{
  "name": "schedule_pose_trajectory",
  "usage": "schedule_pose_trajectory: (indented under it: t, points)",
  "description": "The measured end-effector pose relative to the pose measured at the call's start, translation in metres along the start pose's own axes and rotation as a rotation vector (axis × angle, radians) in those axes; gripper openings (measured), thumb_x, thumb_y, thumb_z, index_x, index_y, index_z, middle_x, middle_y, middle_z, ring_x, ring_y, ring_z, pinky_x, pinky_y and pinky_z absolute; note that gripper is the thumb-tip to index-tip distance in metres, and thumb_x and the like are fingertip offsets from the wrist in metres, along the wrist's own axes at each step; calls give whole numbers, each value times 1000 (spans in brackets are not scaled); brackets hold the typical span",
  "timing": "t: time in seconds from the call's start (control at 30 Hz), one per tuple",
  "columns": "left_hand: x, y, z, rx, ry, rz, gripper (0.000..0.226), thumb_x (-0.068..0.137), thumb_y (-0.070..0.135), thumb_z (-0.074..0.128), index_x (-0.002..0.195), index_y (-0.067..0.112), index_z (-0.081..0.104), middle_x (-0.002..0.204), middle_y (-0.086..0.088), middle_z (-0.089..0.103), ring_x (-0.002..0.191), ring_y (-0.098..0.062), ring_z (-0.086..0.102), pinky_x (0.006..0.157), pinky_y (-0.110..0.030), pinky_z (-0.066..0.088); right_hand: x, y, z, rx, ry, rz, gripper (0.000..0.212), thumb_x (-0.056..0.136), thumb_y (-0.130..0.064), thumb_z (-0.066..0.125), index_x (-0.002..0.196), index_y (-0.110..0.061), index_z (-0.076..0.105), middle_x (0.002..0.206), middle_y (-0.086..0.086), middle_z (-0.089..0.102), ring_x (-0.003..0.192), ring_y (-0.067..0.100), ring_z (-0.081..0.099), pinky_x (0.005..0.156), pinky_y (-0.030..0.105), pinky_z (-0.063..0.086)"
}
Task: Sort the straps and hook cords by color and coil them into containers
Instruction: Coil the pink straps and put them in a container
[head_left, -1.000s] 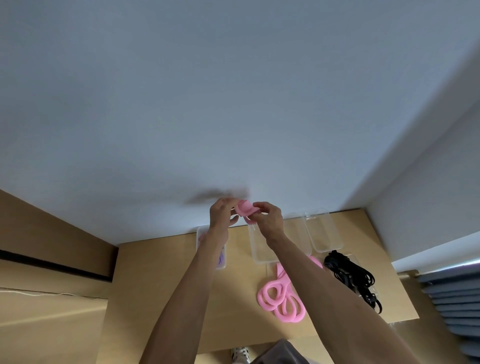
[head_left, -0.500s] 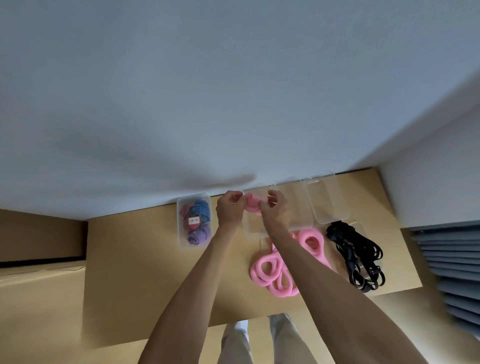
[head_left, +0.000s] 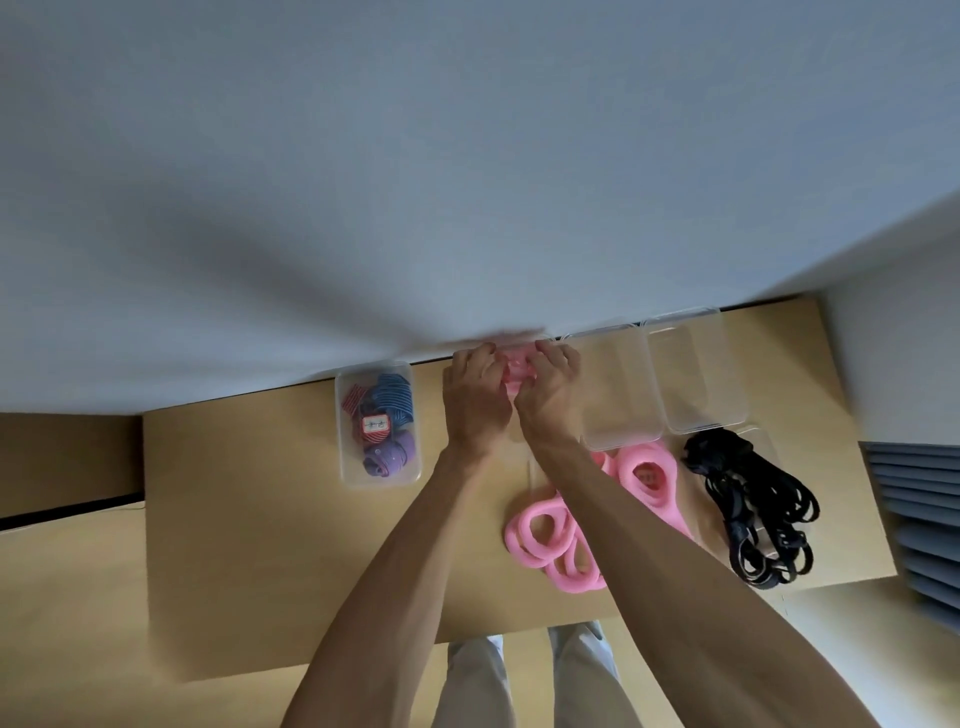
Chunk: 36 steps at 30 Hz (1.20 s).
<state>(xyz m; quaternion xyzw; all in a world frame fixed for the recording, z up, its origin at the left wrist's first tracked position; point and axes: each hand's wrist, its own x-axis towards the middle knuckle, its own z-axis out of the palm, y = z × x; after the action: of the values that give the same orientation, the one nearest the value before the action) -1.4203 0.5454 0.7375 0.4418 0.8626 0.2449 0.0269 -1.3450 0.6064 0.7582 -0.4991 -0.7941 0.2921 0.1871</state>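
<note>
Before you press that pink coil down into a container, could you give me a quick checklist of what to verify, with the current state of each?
1. Pink coil held by both the left hand and the right hand: ok.
2. Container under the hands: hidden, cannot tell.
3. Neighbouring clear container is free of other colours: ok.
4. Filled container holds only the blue, red and purple coils, no pink: ok.
5. Loose pink straps lie apart from the black cords: ok.
6. Coil wound tightly: cannot tell.
</note>
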Motion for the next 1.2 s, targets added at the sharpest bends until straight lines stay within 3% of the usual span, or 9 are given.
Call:
schedule_pose_trajectory:
  t: [0.2, 0.37, 0.47, 0.57, 0.7, 0.87, 0.93, 1.03, 1.2]
  points:
    - [-10, -8, -1, -49, -50, -10, 32, 79, 4, 59, 107, 11, 72, 111, -5, 69, 101, -31, 62, 82, -41, 51, -10, 10, -5, -90, 70, -5, 31, 65, 16, 63, 90, 1, 74, 94, 17, 70, 85, 41, 62, 74, 46, 55]
    - [-21, -7, 3, 37, -31, 95, 19, 78, 4, 72, 82, 23, 72, 98, 9, 70, 84, -25, 56, 72, -36, 43, -17, 15, -5, -171, -21, -31, 26, 64, 12, 72, 82, -6, 77, 89, 5, 75, 88, 37, 65, 69, 42, 48]
    - [-21, -4, 6, 161, -72, 97, 16, 79, 10, 72, 76, 26, 72, 95, 15, 71, 84, -24, 57, 73, -36, 36, -22, 20, -1, -263, -70, -76, 22, 69, 5, 62, 75, -10, 77, 88, 0, 76, 93, 34, 64, 70, 40, 45]
    - [-20, -2, 8, 227, -123, 133, 13, 77, 8, 68, 75, 20, 73, 96, 10, 72, 86, -26, 58, 73, -37, 36, -26, 18, 2, -266, -114, -75, 29, 71, -3, 50, 76, -9, 77, 94, 2, 76, 100, 35, 63, 75, 42, 45]
    - [-24, -3, -2, 84, -108, 113, 16, 80, 4, 64, 88, 14, 74, 106, 1, 72, 90, -28, 59, 73, -39, 43, -36, 15, -4, -147, -44, -34, 37, 63, 10, 53, 90, -4, 75, 98, 8, 74, 99, 38, 64, 79, 45, 49]
    - [-46, 4, -35, -94, -64, -95, 27, 78, -7, 56, 98, 6, 70, 101, -11, 66, 85, -31, 63, 65, -38, 53, -59, 16, -33, -37, 21, 82, 42, 57, 19, 51, 90, 3, 72, 91, 18, 71, 82, 41, 63, 69, 48, 53]
    - [-63, 10, -46, -134, -134, -194, 28, 79, -7, 56, 99, 7, 71, 100, -11, 66, 81, -33, 66, 63, -39, 52, -74, 21, -47, -22, -30, 115, 43, 60, 21, 51, 95, 6, 71, 92, 21, 69, 80, 42, 64, 62, 48, 54]
    - [-90, 19, -51, -93, -368, -312, 25, 88, 3, 57, 109, 10, 69, 108, -10, 67, 95, -32, 66, 78, -39, 53, -99, 31, -63, -73, -140, 234, 37, 71, 15, 51, 102, 5, 70, 101, 22, 68, 89, 42, 64, 63, 45, 52]
    - [-121, 31, -41, -47, -588, -362, 31, 93, 26, 63, 122, 16, 56, 118, -4, 66, 109, -25, 64, 89, -34, 51, -126, 55, -67, -183, -295, 336, 52, 79, 12, 48, 127, -2, 61, 131, 18, 56, 112, 38, 57, 89, 44, 49]
